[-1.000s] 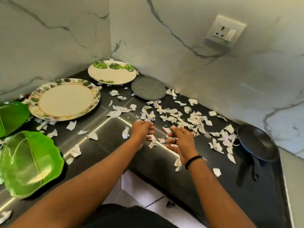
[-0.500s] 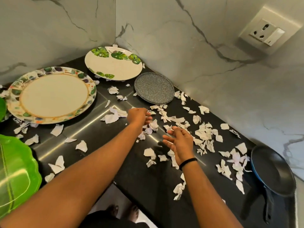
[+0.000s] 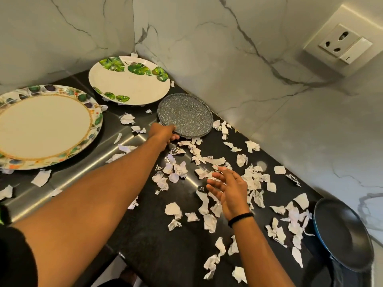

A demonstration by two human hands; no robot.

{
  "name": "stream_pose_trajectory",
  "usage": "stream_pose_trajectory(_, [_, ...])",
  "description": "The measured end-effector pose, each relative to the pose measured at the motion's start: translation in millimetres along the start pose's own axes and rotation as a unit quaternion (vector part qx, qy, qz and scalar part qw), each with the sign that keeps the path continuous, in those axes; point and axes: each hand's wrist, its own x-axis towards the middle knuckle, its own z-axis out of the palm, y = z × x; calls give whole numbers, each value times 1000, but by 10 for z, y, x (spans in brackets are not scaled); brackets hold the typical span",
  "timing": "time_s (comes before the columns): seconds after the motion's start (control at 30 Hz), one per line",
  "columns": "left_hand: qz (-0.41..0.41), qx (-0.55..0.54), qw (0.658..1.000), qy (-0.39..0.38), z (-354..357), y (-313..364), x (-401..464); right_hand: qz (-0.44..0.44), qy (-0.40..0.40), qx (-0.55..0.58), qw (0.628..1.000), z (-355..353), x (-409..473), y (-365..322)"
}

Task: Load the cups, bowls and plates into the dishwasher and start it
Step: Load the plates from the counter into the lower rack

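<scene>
A: What are the fingers doing? B: The left hand [image 3: 163, 134] is pinching the near rim of the speckled grey plate [image 3: 186, 114], thumb on top and fingertips curling under the edge; the right hand [image 3: 228, 189] is hovering loose and spread, holding nothing.

A: What is worrying you? B: That hold is catching only the rim; I am guessing the plate could tip or slip as it lifts, since it is lying flat on the black counter [image 3: 165, 245]; paper scraps [image 3: 209, 160] are lying just beside that rim and could get dragged along or stick underneath.

A: And everything else, taking the grey plate as the marker? B: The leaf-print plate [image 3: 128, 81] is sitting just behind and left of it, in the wall corner; the floral-rimmed plate [image 3: 45, 125] is lying further left; the dark pan [image 3: 342, 233] is sitting well apart, nearer and to its right; the right hand is floating nearer than the plate, over the scraps; no dishwasher is showing.
</scene>
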Motion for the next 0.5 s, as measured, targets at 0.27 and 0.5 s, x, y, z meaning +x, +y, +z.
stream_pose_trajectory(0.27, [85,-17,995,-58,-345,168,-349,-17,14,56,998,90,29,-233])
stream_pose_trajectory(0.5, [146,-14,978,-146,-843,-71,-968,-7,25,126,992,184,-77,-197])
